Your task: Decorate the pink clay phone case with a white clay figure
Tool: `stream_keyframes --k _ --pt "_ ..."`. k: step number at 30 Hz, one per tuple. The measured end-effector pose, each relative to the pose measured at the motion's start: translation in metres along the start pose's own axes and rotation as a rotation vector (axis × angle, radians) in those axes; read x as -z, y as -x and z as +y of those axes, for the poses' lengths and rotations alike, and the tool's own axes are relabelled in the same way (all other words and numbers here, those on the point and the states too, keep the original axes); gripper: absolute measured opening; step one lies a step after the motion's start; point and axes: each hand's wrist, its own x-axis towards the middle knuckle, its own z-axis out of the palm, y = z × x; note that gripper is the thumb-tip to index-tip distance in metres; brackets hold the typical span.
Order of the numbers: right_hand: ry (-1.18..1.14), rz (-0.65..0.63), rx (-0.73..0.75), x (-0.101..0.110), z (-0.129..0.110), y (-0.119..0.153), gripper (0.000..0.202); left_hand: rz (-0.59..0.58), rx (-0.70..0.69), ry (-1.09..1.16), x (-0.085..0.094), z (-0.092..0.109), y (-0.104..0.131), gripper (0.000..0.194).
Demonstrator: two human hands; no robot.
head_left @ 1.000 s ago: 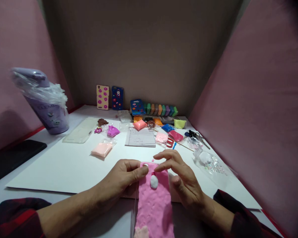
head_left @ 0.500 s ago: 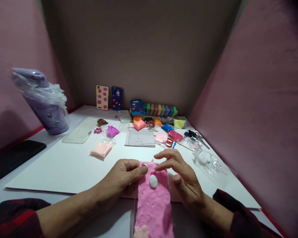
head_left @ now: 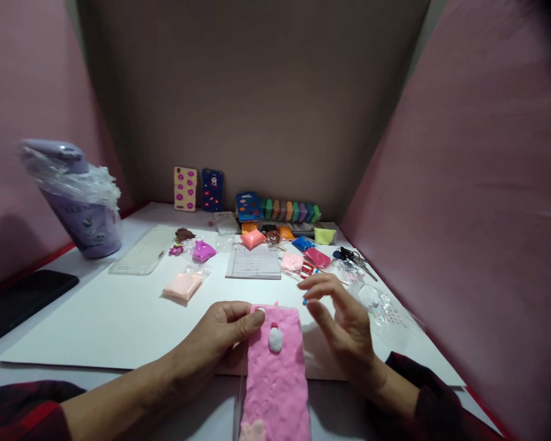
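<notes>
My left hand [head_left: 223, 331] pinches the pink clay-covered case [head_left: 278, 383] near its top corner; right hand [head_left: 349, 327] curls beside it, can't tell if gripping the blue piece [head_left: 305, 301]. Looks like I'm between clay touches; next contact likely needs steady support, light pressure.

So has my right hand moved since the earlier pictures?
Yes. Judged against the lined notepad, your right hand has shifted right; its fingertips now lie beyond the pad's right edge.

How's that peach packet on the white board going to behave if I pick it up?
The peach packet looks soft and pillowy, so it would probably give when squeezed. Its clear, glossy wrapper may feel slippery. Lying flat, it seems unlikely to roll.
</notes>
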Motion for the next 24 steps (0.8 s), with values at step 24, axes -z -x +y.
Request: stream_keyframes --k 24 --pt "0.778 -0.623 0.227 0.026 0.039 -0.026 0.024 -0.080 -0.054 -0.020 0.003 -0.001 0.000 0.043"
